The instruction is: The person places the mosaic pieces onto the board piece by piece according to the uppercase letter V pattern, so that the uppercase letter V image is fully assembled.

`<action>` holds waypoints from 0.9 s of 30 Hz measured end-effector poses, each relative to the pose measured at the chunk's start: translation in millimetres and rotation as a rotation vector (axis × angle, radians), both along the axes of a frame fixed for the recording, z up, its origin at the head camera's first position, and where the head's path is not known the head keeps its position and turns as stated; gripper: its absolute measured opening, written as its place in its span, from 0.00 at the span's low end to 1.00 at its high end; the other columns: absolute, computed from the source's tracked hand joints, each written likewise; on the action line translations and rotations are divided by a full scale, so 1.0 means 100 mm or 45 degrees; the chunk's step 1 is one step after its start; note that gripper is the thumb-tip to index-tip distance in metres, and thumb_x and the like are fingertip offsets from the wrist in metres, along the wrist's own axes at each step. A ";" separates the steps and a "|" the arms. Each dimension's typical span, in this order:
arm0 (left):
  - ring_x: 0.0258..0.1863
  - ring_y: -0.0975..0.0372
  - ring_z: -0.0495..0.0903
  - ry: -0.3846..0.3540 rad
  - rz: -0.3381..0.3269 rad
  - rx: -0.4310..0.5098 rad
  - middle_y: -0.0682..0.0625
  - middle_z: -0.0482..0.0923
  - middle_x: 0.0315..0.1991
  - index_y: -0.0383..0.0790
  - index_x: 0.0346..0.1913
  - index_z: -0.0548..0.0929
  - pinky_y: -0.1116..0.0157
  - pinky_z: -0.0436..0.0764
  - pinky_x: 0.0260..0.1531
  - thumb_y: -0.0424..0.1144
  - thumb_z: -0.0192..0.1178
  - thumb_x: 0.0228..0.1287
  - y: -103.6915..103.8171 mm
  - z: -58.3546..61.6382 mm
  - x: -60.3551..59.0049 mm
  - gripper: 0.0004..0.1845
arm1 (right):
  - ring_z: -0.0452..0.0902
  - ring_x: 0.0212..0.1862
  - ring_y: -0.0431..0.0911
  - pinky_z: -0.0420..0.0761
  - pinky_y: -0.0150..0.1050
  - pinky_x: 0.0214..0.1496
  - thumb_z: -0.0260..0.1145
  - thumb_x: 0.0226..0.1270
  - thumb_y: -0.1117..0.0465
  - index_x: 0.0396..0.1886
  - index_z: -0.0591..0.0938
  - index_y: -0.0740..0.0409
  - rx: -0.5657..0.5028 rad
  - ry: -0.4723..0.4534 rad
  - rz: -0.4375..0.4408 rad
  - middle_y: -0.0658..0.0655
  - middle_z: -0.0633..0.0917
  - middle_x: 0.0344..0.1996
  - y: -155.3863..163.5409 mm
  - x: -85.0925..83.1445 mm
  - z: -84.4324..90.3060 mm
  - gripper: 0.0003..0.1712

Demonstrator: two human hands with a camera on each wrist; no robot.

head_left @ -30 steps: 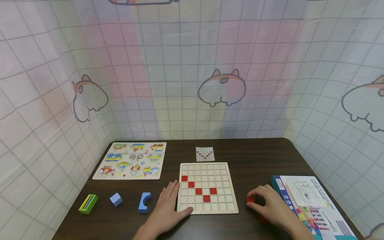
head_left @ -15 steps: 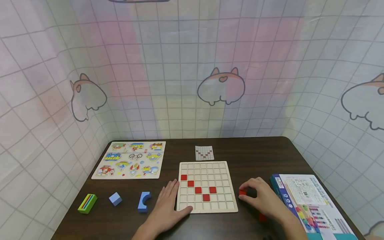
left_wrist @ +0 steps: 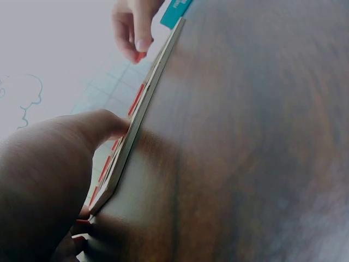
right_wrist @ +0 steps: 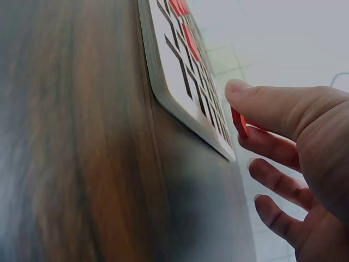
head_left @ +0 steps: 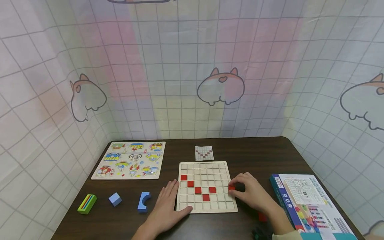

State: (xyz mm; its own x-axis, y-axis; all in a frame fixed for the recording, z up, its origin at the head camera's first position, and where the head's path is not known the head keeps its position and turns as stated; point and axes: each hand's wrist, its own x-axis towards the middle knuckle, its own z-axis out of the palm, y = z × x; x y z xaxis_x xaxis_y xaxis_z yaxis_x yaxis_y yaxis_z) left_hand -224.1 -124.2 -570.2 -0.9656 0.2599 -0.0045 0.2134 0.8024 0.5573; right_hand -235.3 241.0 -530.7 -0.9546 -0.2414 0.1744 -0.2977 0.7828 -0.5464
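Note:
A pale grid board (head_left: 220, 168) lies mid-table, with several red square tiles (head_left: 198, 190) set in its cells in a slanting pattern. My left hand (head_left: 166, 208) lies along the board's left side, fingers stretched out and thumb resting on the near left corner. Between thumb and index finger, my right hand (head_left: 255, 193) pinches a red tile (right_wrist: 239, 121) over the board's right edge; its other fingers are spread loosely. Behind the board is a small card (head_left: 204, 153) printed with a grid and a V of coloured squares. More red (head_left: 262, 217) shows beside the right wrist, partly covered.
A sticker-like picture board (head_left: 129, 160) lies at the back left. In front of it are a striped green block (head_left: 87, 204), a blue cube (head_left: 115, 199) and a blue arch block (head_left: 143, 202). A boxed set (head_left: 310, 200) lies at the right, beside the right forearm.
My right hand has moved left and slightly forward with the red tile, from beside the box to the board's right edge. The left hand stays where it was.

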 end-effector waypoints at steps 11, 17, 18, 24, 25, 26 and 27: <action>0.92 0.46 0.49 0.003 -0.005 0.013 0.45 0.55 0.91 0.42 0.90 0.59 0.37 0.50 0.91 0.80 0.67 0.62 0.00 0.02 0.00 0.65 | 0.77 0.57 0.42 0.85 0.51 0.67 0.83 0.69 0.50 0.47 0.92 0.37 -0.040 -0.019 0.019 0.37 0.89 0.48 -0.23 -0.14 0.01 0.10; 0.92 0.46 0.49 0.022 -0.014 0.000 0.45 0.55 0.91 0.42 0.90 0.59 0.37 0.51 0.91 0.81 0.66 0.62 -0.01 -0.02 0.00 0.65 | 0.79 0.57 0.42 0.85 0.50 0.65 0.83 0.70 0.52 0.48 0.92 0.39 -0.062 0.001 0.045 0.38 0.90 0.48 -0.29 -0.21 -0.04 0.10; 0.92 0.46 0.49 0.024 -0.015 0.002 0.45 0.55 0.91 0.42 0.90 0.59 0.37 0.51 0.91 0.81 0.66 0.62 -0.01 -0.02 0.00 0.65 | 0.79 0.56 0.42 0.85 0.50 0.64 0.83 0.70 0.52 0.48 0.92 0.40 -0.061 0.010 0.050 0.38 0.90 0.48 -0.30 -0.22 -0.05 0.10; 0.92 0.46 0.50 0.022 -0.015 0.011 0.45 0.55 0.91 0.42 0.90 0.59 0.37 0.51 0.90 0.80 0.67 0.62 -0.01 -0.01 0.00 0.65 | 0.79 0.56 0.43 0.84 0.50 0.64 0.83 0.70 0.53 0.48 0.92 0.38 -0.081 -0.019 0.043 0.36 0.89 0.46 -0.36 -0.29 -0.07 0.10; 0.92 0.46 0.49 0.020 -0.016 0.011 0.45 0.55 0.91 0.42 0.90 0.59 0.37 0.51 0.90 0.80 0.67 0.62 -0.01 -0.01 0.00 0.65 | 0.78 0.56 0.42 0.84 0.50 0.65 0.83 0.70 0.53 0.48 0.92 0.38 -0.086 -0.035 0.037 0.36 0.89 0.46 -0.37 -0.30 -0.07 0.10; 0.92 0.46 0.49 0.017 -0.016 0.010 0.45 0.55 0.91 0.42 0.90 0.59 0.37 0.51 0.90 0.80 0.67 0.62 0.00 -0.01 0.00 0.65 | 0.78 0.57 0.42 0.84 0.50 0.65 0.83 0.70 0.52 0.48 0.92 0.37 -0.087 -0.040 0.034 0.36 0.89 0.47 -0.38 -0.31 -0.07 0.10; 0.92 0.46 0.49 0.015 -0.015 0.008 0.45 0.55 0.91 0.42 0.90 0.59 0.37 0.51 0.90 0.81 0.67 0.62 0.00 -0.01 0.00 0.65 | 0.78 0.57 0.42 0.83 0.51 0.65 0.83 0.70 0.52 0.48 0.92 0.37 -0.087 -0.045 0.033 0.36 0.89 0.47 -0.38 -0.32 -0.08 0.10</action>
State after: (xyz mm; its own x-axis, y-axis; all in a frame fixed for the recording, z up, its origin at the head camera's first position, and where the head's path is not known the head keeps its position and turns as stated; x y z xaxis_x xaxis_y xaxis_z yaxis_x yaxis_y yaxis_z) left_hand -224.1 -124.6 -570.7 -0.9625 0.2713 0.0082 0.2292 0.7963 0.5598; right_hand -267.2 202.8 -538.4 -0.9542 -0.2545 0.1575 -0.2967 0.7356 -0.6090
